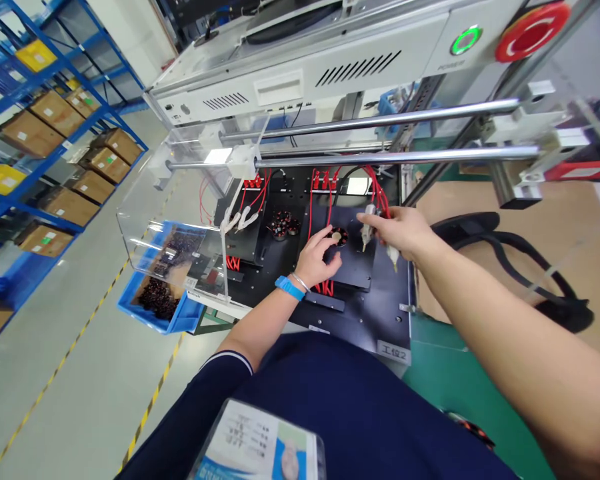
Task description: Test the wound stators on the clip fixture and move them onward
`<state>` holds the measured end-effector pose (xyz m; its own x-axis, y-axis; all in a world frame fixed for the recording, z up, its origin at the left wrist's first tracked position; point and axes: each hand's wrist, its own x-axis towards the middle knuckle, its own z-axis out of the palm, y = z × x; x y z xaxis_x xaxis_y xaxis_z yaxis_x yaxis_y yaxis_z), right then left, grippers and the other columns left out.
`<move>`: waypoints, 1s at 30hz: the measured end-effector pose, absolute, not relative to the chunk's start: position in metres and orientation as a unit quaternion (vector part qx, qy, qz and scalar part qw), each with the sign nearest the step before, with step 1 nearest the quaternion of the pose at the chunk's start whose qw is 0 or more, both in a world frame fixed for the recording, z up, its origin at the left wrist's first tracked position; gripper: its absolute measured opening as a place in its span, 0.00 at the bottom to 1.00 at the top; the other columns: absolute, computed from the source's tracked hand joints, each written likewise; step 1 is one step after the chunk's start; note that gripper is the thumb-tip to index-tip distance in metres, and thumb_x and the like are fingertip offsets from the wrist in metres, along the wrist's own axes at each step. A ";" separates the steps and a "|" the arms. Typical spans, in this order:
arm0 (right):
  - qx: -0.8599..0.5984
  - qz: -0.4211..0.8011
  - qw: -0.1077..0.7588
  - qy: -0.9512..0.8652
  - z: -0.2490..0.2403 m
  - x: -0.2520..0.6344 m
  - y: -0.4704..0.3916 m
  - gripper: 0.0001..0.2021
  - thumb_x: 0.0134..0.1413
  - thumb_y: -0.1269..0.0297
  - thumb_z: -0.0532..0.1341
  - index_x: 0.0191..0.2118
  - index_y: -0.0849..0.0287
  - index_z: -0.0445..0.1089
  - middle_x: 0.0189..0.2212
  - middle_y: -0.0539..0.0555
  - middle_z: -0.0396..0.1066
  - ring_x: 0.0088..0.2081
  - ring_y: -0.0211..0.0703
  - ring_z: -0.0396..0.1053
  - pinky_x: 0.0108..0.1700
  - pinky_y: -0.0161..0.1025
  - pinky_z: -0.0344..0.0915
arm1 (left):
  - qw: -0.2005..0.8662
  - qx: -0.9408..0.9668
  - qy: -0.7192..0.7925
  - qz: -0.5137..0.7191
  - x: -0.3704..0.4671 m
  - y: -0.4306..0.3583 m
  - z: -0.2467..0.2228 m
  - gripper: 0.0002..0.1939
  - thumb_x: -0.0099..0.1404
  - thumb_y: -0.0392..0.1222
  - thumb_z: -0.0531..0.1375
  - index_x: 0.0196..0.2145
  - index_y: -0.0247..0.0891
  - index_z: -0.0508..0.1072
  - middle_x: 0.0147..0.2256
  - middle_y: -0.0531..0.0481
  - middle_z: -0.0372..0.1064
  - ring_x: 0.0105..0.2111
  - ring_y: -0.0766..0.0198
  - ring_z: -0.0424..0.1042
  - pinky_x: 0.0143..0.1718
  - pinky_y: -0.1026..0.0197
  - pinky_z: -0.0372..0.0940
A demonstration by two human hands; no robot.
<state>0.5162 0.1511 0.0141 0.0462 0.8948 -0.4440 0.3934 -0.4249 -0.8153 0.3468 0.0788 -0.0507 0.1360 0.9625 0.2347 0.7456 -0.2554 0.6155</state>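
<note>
In the head view, a round stator with dark and copper-coloured windings [342, 235] and a pale centre lies on a black plate [347, 267]. My left hand [316, 261] is at its left edge, the fingertips curled against it. To its right, my right hand [403, 230] pinches a white test clip [367, 230] with a metal tip pointing down at the plate. A second white clip [393, 257] hangs under that hand. Red wires [377, 190] run from the back of the fixture towards the clips.
Several wound stators [283, 225] sit left of the plate. White clips [240, 219] hang at the left station. Metal rails [395, 157] and a clear cover [180, 207] span the fixture. A blue bin [143, 317] of dark parts stands at left; a black strap [525, 247] lies right.
</note>
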 end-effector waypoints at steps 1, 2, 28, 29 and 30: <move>-0.676 0.514 0.280 -0.447 0.008 0.513 0.150 0.14 0.48 0.57 0.68 0.29 0.63 0.67 0.17 0.48 0.60 0.18 0.34 0.56 0.21 0.33 0.54 | 0.182 0.733 0.575 0.314 0.345 0.080 -0.054 0.11 0.63 0.37 0.56 0.43 0.39 0.72 0.61 0.40 0.62 0.60 0.62 0.64 0.62 0.57 0.60; -0.672 0.525 0.306 -0.423 0.003 0.510 0.149 0.13 0.47 0.59 0.69 0.29 0.63 0.67 0.17 0.48 0.60 0.18 0.33 0.55 0.20 0.33 0.54 | 0.184 0.734 0.565 0.329 0.343 0.081 -0.058 0.10 0.63 0.37 0.56 0.42 0.39 0.72 0.60 0.40 0.63 0.59 0.62 0.65 0.61 0.56 0.61; -0.619 0.577 0.401 -0.350 -0.023 0.505 0.146 0.16 0.38 0.58 0.74 0.25 0.60 0.68 0.21 0.51 0.67 0.18 0.33 0.55 0.17 0.33 0.54 | 0.110 0.778 0.550 0.283 0.353 0.093 -0.044 0.04 0.52 0.31 0.62 0.25 0.38 0.70 0.60 0.37 0.64 0.61 0.48 0.61 0.60 0.46 0.62; -0.619 0.578 0.402 -0.349 -0.023 0.505 0.146 0.15 0.38 0.59 0.74 0.25 0.60 0.68 0.21 0.52 0.67 0.18 0.33 0.55 0.17 0.33 0.54 | 0.133 0.777 0.545 0.286 0.352 0.092 -0.042 0.04 0.52 0.31 0.62 0.25 0.38 0.71 0.60 0.37 0.63 0.62 0.48 0.60 0.61 0.45 0.61; -0.618 0.579 0.403 -0.349 -0.022 0.505 0.146 0.15 0.38 0.59 0.74 0.25 0.60 0.69 0.21 0.52 0.67 0.18 0.33 0.55 0.17 0.34 0.54 | 0.159 0.778 0.536 0.287 0.350 0.090 -0.041 0.04 0.53 0.32 0.62 0.26 0.38 0.71 0.61 0.38 0.61 0.63 0.49 0.59 0.61 0.45 0.61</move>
